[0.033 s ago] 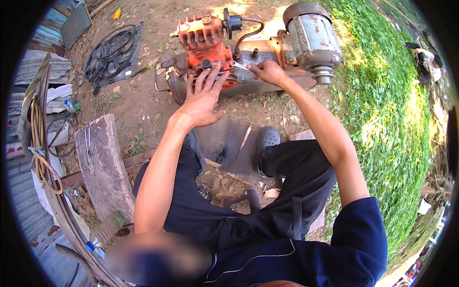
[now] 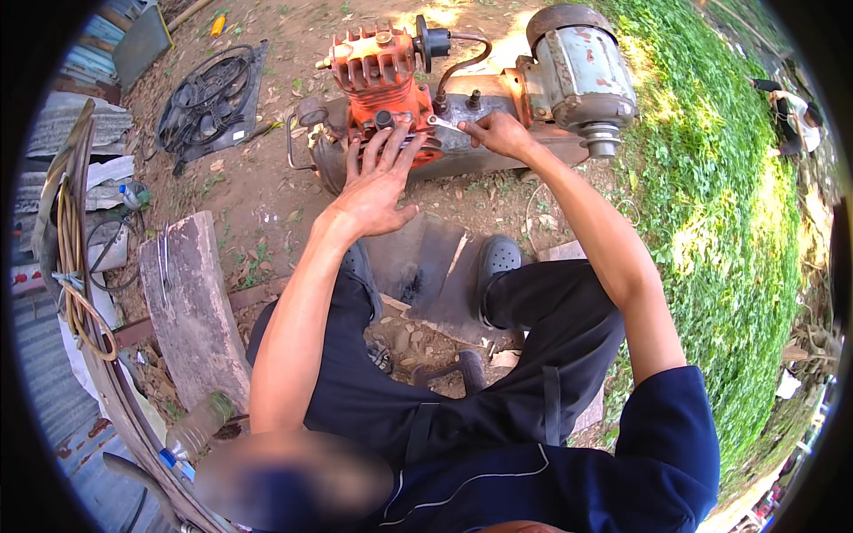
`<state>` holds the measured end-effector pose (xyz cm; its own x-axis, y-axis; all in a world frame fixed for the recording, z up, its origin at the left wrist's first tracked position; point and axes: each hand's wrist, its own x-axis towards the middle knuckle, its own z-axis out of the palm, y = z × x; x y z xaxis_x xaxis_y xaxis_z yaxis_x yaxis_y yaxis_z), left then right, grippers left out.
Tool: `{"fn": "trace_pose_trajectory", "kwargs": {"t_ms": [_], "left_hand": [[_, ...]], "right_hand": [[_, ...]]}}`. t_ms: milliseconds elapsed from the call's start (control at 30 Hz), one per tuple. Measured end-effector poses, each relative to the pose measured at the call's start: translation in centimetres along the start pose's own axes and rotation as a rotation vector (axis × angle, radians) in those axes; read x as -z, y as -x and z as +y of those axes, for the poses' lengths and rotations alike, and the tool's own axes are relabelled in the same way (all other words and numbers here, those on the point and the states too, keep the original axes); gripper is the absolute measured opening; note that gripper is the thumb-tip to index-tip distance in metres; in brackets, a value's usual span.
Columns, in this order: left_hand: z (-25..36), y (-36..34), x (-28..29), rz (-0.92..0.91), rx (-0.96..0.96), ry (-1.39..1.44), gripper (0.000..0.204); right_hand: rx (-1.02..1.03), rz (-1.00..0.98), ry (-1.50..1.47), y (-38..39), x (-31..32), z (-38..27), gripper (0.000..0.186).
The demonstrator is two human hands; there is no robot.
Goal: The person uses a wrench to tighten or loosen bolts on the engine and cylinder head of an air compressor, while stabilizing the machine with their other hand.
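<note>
Compressor pump (image 2: 373, 78), our left hand (image 2: 378, 194), fingers spread, at its red pulley (image 2: 428, 153), our right hand (image 2: 500, 135) gripping a wrench (image 2: 448, 124), ring end perhaps touching the pump

Shiny metal wrench (image 2: 446, 124), rough wooden plank (image 2: 200, 306)

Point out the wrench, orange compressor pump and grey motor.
Wrench (image 2: 446, 124): head view, on the bare shank between the ring end and the fingers.
Orange compressor pump (image 2: 380, 96): head view, on the body just below the large fins.
Grey motor (image 2: 583, 71): head view, on the side of the casing.
</note>
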<state>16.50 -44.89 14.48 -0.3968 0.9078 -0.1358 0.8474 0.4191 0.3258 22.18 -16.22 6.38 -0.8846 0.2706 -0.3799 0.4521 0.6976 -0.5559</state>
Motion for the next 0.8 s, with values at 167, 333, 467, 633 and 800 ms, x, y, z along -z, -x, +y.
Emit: {"fn": "trace_pose_trajectory", "kwargs": {"t_ms": [167, 333, 467, 633, 800], "left_hand": [[0.1, 0.1, 0.1, -0.004, 0.005, -0.005, 0.102], [0.4, -0.3, 0.0, -0.001, -0.018, 0.006, 0.104], [0.2, 0.7, 0.1, -0.023, 0.05, -0.011, 0.105], [1.0, -0.2, 0.0, -0.042, 0.071, -0.053, 0.105], [0.6, -0.5, -0.2, -0.037, 0.038, -0.026, 0.104]], "right_hand": [[0.068, -0.027, 0.057, -2.1, -0.3, 0.7, 0.061], [0.078, -0.032, -0.016, -3.2, -0.3, 2.3, 0.064], [-0.108, -0.031, -0.123, -1.1, -3.8, -0.5, 0.065], [-0.254, 0.264, -0.445, 0.7, -12.2, -2.4, 0.065], [-0.436, 0.288, -0.745, 0.9, -13.6, -4.1, 0.059]]}}
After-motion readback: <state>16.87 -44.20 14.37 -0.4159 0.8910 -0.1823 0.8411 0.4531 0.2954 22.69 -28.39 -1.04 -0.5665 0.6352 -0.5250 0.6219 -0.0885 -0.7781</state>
